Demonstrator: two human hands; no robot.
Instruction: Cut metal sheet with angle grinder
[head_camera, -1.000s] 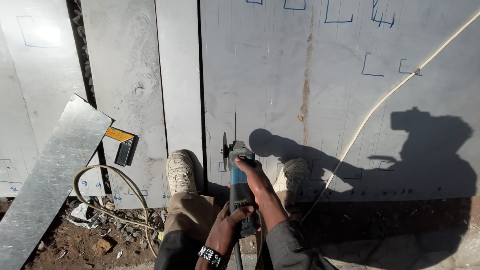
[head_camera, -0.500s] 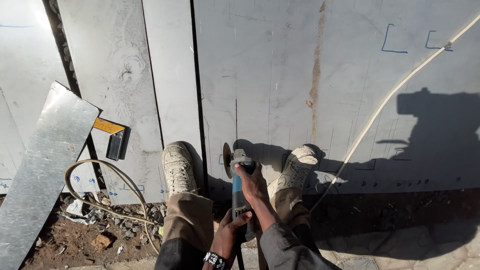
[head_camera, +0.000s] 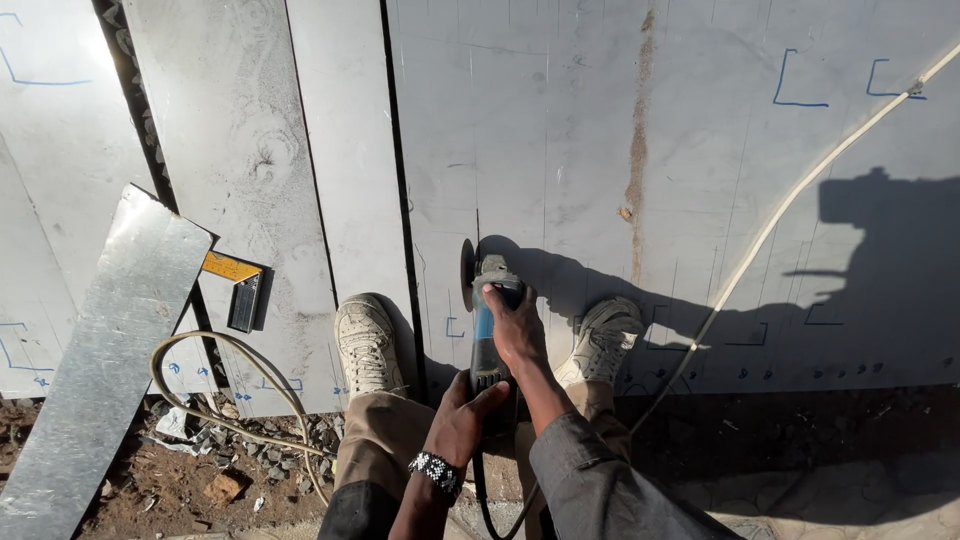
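Head view: only cam, looking down past my knees.
Angle grinder (head_camera: 487, 320): blue body, upright in frame, disc end at 12 o'clock, edge-on against the big steel sheet (head_camera: 620, 150); sits btwn my two shoes.
Right hand (head_camera: 517, 328): wrapped over the grinder's front half, thumb side twd the disc guard; closed on it.
Left hand (head_camera: 462, 418): gripping the grinder's rear handle at 6 o'clock of the right hand; beaded wristband (head_camera: 436, 470) on that wrist.
Grinder cord (head_camera: 484, 500): black, drops from the tail end btwn my legs.
Shoes: left shoe (head_camera: 367, 345) at 9 o'clock of the grinder, right shoe (head_camera: 603, 340) at 3 o'clock, both on sheet metal.
White cable (head_camera: 800, 190): runs from 1 o'clock corner down twd the right shoe.
Blue marks (head_camera: 795, 90): bracket shapes on the sheet, upper right.
Yellow square (head_camera: 232, 270): at 9 o'clock, well apart from the grinder, beside a loose metal strip (head_camera: 110, 350).
Hose loop (head_camera: 215, 390): on dirt at 8 o'clock.
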